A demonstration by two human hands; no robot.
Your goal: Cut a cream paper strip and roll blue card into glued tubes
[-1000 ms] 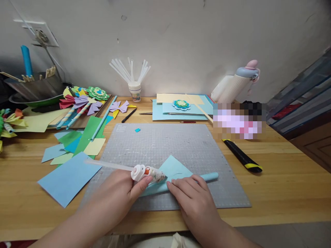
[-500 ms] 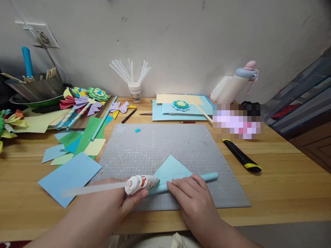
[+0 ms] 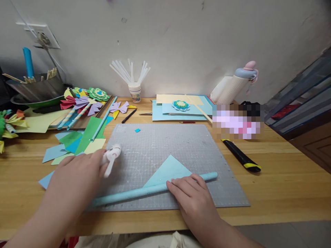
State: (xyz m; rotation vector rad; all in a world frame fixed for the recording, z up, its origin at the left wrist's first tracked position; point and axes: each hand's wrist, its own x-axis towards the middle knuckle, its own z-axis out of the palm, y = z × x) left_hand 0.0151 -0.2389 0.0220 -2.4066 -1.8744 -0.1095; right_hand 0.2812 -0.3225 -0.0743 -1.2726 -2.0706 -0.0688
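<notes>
A light blue paper tube [image 3: 124,195] lies across the grey cutting mat [image 3: 160,141], with a triangular flap of light blue paper [image 3: 168,168] spread flat behind it. My right hand [image 3: 195,198] presses on the tube right of its middle, fingers bent over it. Over the mat's left edge, my left hand [image 3: 82,172] is wrapped round a white glue gun [image 3: 111,157], slightly blurred. The gun is clear of the tube.
Green, blue and yellow paper pieces [image 3: 82,141] lie on the left. At the back are a paper cup [image 3: 134,93] of white sticks and stacked sheets [image 3: 157,112]. A black and yellow cutter [image 3: 241,156] lies on the right.
My left hand has moved left with the glue gun, away from the flap and tube, and the gun has turned. More of the tube's left part shows. My right hand stays put.
</notes>
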